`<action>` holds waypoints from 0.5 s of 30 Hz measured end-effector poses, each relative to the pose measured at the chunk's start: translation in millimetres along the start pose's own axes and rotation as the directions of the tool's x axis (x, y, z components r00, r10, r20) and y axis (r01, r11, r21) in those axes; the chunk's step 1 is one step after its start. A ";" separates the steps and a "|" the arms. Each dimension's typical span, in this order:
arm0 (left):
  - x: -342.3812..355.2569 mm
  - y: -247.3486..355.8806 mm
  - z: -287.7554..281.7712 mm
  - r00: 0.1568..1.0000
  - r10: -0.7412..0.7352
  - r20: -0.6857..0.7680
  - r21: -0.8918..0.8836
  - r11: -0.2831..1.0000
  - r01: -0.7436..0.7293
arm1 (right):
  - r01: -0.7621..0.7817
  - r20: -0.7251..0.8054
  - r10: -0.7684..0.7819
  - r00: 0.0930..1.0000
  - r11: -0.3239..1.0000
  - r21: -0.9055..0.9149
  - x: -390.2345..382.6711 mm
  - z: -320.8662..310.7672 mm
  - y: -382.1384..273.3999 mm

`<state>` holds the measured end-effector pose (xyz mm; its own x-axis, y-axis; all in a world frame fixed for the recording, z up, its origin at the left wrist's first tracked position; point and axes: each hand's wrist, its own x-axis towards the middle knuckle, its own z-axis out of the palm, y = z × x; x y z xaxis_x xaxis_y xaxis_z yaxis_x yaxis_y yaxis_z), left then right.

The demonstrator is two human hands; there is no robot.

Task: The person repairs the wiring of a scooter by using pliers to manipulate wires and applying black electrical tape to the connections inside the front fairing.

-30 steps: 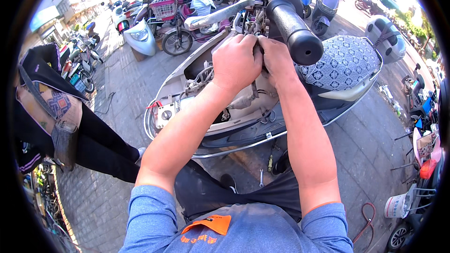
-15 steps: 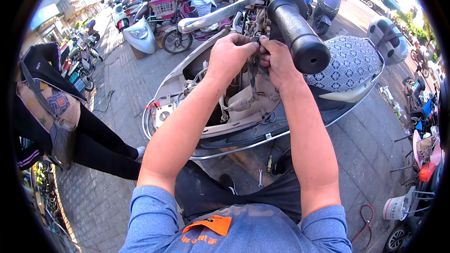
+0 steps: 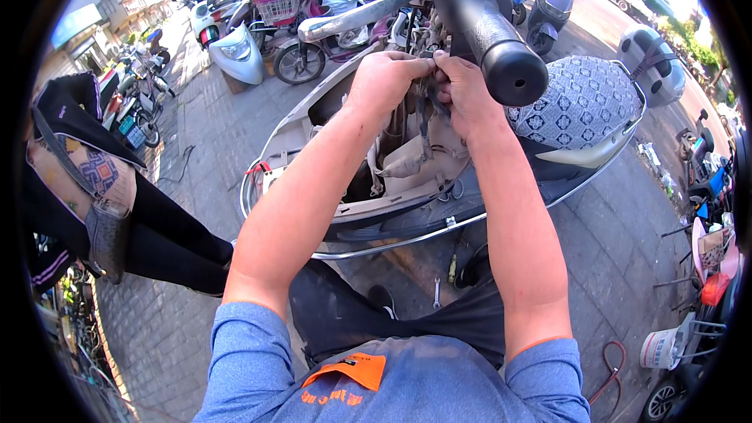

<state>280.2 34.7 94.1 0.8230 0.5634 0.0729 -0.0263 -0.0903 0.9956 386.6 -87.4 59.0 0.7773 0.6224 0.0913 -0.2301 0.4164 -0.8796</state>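
Note:
Both my hands meet at the exposed steering column of a scooter whose front panels are off. My left hand [image 3: 381, 84] pinches thumb and forefinger together at a small dark piece. From the other side, my right hand [image 3: 468, 94] is closed with its fingertips against the same spot. The piece is too small and covered to name. Dark taped wiring [image 3: 426, 121] hangs below my fingers into the open body shell [image 3: 313, 110]. A black handlebar grip [image 3: 509, 63] juts out just right of my right hand.
A person in black [image 3: 86, 164] stands at the left. The patterned seat [image 3: 576, 102] lies to the right. On the pavement are a wrench [image 3: 437, 292] and a screwdriver [image 3: 452, 268]. Parked bikes, including a pink-basketed one [image 3: 276, 6], stand behind. A white bucket [image 3: 660, 349] sits lower right.
The handlebar has turned slightly, its grip end shifting up and a little left. My hands stay pinched at nearly the same spot, a touch higher.

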 end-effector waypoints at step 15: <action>19.5 3.7 6.2 0.753 0.651 0.100 0.698 0.493 -0.519 | 0.112 0.045 -0.105 0.993 0.978 -0.177 -8.4 5.9 1.5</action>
<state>299.7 40.3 98.9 0.6589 0.2831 0.6969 -0.0438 -0.9105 0.4113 376.2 -88.1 59.7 0.7703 0.6040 0.2042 -0.0347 0.3596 -0.9325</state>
